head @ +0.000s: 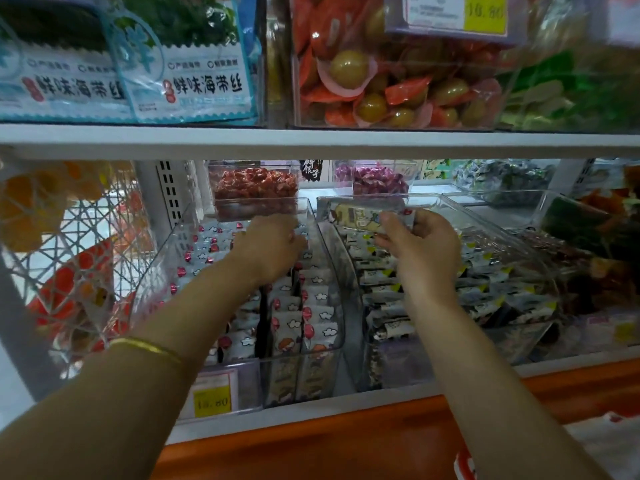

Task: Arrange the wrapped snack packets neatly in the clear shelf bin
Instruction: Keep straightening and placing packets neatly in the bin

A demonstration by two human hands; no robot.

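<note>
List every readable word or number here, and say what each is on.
"鲜味海带丝": seaweed packets, top left.
"18.80", blurry: upper price tag.
"18.80", blurry: lower price tag.
Print too blurred: snack packet in the right hand.
Cut off, unreadable: black sign at the back.

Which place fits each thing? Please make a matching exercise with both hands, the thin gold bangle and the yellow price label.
1 left hand; 2 right hand; 3 thin gold bangle; 4 yellow price label.
A front of left clear plastic bin; B left forearm; C pinching pale wrapped packet; D over white balloon-print packets.
Pairs: 1-D, 2-C, 3-B, 4-A.
</note>
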